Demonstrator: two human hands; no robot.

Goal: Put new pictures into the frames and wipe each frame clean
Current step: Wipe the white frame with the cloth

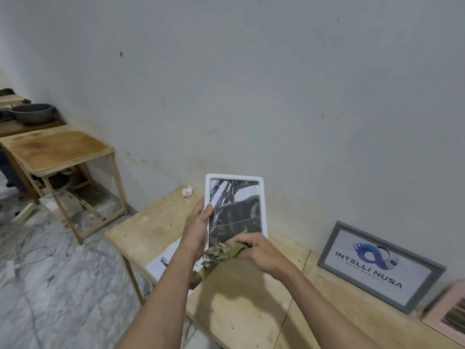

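From the head camera, the left hand [198, 222] grips the left edge of a white rectangular plastic picture frame [235, 207] holding a dark black-and-white picture, raised upright above the pale wooden desk [241, 311]. The right hand [261, 250] pinches a crumpled green-and-tan patterned cloth [222, 251] against the frame's lower edge. A grey frame with a blue logo print [380, 265] leans on the wall at the desk's back edge; a pink frame [448, 316] lies near the right end. White paper sheets [162, 260] lie at the desk's left edge.
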